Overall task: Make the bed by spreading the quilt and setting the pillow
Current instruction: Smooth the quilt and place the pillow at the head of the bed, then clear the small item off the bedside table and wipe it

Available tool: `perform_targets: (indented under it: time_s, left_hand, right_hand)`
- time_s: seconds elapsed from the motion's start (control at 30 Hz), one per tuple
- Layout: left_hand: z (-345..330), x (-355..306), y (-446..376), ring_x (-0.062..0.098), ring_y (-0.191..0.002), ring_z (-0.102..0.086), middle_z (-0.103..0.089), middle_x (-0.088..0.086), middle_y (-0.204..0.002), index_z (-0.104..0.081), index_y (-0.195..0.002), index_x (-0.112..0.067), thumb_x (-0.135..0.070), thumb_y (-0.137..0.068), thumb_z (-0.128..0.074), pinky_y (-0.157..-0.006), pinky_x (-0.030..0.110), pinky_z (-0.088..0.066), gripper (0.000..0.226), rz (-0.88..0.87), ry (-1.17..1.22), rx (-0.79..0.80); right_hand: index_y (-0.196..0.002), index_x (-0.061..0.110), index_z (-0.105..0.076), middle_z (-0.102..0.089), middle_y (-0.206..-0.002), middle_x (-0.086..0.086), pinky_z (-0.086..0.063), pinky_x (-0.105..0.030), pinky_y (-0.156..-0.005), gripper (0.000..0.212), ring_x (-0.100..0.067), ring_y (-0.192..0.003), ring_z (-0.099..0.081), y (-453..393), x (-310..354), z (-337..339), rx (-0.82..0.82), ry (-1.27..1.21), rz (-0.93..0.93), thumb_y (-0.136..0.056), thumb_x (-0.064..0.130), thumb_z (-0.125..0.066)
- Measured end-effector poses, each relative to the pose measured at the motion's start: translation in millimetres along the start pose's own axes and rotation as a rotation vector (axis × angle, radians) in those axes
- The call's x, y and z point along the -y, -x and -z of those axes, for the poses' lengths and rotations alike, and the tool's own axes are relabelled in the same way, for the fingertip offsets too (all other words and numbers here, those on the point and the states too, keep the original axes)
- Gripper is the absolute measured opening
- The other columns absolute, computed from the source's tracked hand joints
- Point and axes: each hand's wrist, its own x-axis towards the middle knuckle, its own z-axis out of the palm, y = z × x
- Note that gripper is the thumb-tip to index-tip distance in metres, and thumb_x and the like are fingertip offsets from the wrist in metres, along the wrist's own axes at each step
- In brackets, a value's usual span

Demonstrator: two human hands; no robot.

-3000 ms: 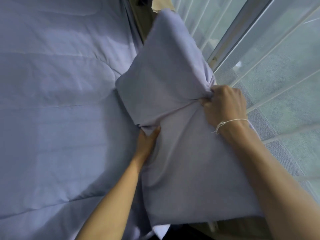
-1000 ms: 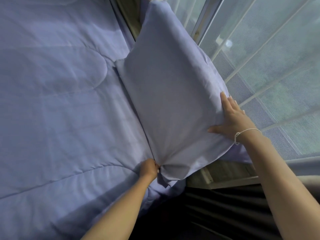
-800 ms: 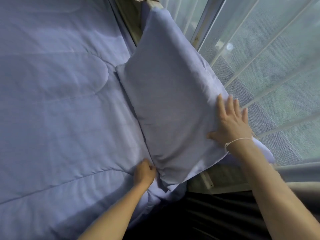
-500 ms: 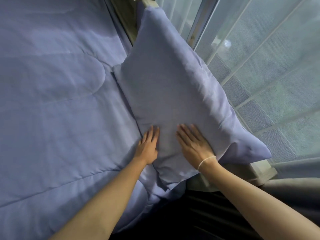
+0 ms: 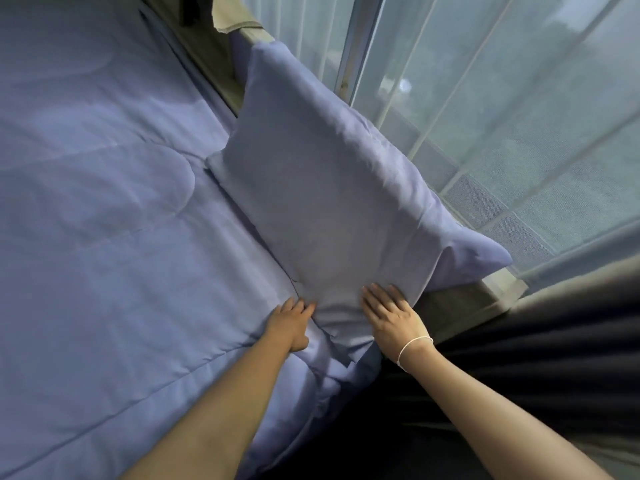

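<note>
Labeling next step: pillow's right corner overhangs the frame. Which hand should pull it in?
Right, probably. The right hand lies flat on the pillow nearest that corner; the left hand sits at the quilt seam.

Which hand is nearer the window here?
Right. The right hand lies flat on the pillow's near corner, on the window side; the left hand touches the pillow's edge by the quilt, farther away.

- The bed (image 5: 221, 69) ran beside the window, its wooden edge showing along the far side.
- The lavender quilt (image 5: 104, 237) lay spread across it.
- The matching pillow (image 5: 311, 188) rested on the quilt's window-side edge.
</note>
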Motion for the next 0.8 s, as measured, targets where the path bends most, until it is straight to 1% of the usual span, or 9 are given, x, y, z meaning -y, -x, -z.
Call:
perform_targets:
  time_s: [0.1,0.2,0.23,0.3,0.33,0.4,0.5,0.63,0.8]
  left_hand:
    - [11,5,22,0.03,-0.146,-0.003,0.001,0.009,-0.16,0.003,-0.152,-0.02,-0.019,-0.091,-0.043,-0.117,0.045,-0.014,0.076,-0.04,-0.047,-0.03]
    - [24,17,59,0.028,-0.147,-0.002,0.003,0.009,-0.16,0.004,-0.151,-0.015,-0.025,-0.1,-0.035,-0.118,0.044,-0.011,0.066,-0.063,-0.062,-0.122]
    - [31,23,72,0.028,-0.147,-0.004,0.002,0.009,-0.16,0.003,-0.151,-0.013,-0.028,-0.101,-0.032,-0.118,0.044,-0.012,0.063,-0.075,-0.076,-0.164]
    - [51,38,96,0.028,-0.146,-0.007,0.0,0.01,-0.16,-0.001,-0.151,-0.011,-0.031,-0.102,-0.028,-0.117,0.043,-0.014,0.06,-0.089,-0.081,-0.248]
    - [63,46,110,0.029,-0.146,-0.008,-0.001,0.01,-0.16,-0.002,-0.151,-0.01,-0.033,-0.102,-0.027,-0.117,0.043,-0.014,0.059,-0.091,-0.077,-0.286]
    - [94,60,138,0.03,-0.146,-0.009,-0.003,0.011,-0.16,-0.004,-0.151,-0.01,-0.038,-0.102,-0.027,-0.116,0.043,-0.016,0.061,-0.087,-0.076,-0.362]
    - [142,71,174,0.031,-0.146,-0.007,-0.004,0.012,-0.159,-0.005,-0.151,-0.012,-0.046,-0.1,-0.028,-0.118,0.044,-0.013,0.066,-0.098,-0.057,-0.468]
    - [194,69,221,0.032,-0.146,-0.006,-0.005,0.013,-0.159,-0.007,-0.152,-0.015,-0.048,-0.099,-0.03,-0.118,0.044,-0.009,0.066,-0.141,-0.054,-0.572]
    - [224,46,256,0.031,-0.146,-0.01,-0.011,0.012,-0.159,-0.014,-0.151,-0.016,-0.048,-0.099,-0.033,-0.117,0.046,-0.01,0.064,-0.224,-0.084,-0.656]
  right_hand:
    - [-0.116,0.005,-0.066,-0.065,-0.122,-0.01,-0.022,-0.045,-0.109,0.062,-0.027,-0.117,-0.06,9,21,10,0.044,-0.072,-0.108,-0.058,0.024,-0.078]
    - [-0.125,0.007,-0.06,-0.061,-0.13,-0.007,-0.04,-0.046,-0.104,0.064,-0.025,-0.123,-0.055,25,44,40,0.009,-0.17,-0.266,-0.067,0.027,-0.077]
    - [-0.131,0.007,-0.054,-0.055,-0.137,-0.008,-0.037,-0.047,-0.106,0.063,-0.025,-0.13,-0.049,31,50,53,-0.01,-0.201,-0.304,-0.075,0.027,-0.072]
    - [-0.146,0.008,-0.031,-0.031,-0.154,-0.008,-0.019,-0.047,-0.116,0.061,-0.026,-0.143,-0.026,38,56,79,-0.059,-0.262,-0.355,-0.093,0.032,-0.051]
    - [-0.149,0.009,-0.021,-0.019,-0.158,-0.007,-0.01,-0.046,-0.118,0.062,-0.026,-0.146,-0.016,41,58,96,-0.065,-0.296,-0.392,-0.098,0.037,-0.041]
    - [-0.152,0.016,-0.01,-0.01,-0.16,-0.005,-0.005,-0.046,-0.118,0.066,-0.026,-0.147,-0.008,48,58,134,-0.123,-0.334,-0.477,-0.098,0.047,-0.033]
    - [-0.151,0.027,-0.006,-0.007,-0.16,-0.005,-0.006,-0.05,-0.118,0.067,-0.027,-0.147,-0.005,58,50,188,-0.204,-0.357,-0.576,-0.096,0.055,-0.03]
    - [-0.15,0.031,-0.006,-0.01,-0.16,-0.004,-0.01,-0.057,-0.115,0.066,-0.028,-0.147,-0.009,80,39,253,-0.27,-0.354,-0.702,-0.094,0.059,-0.028]
    - [-0.15,0.032,-0.011,-0.012,-0.159,-0.002,-0.01,-0.054,-0.117,0.063,-0.026,-0.147,-0.01,126,35,294,-0.349,-0.386,-0.832,-0.095,0.058,-0.026]
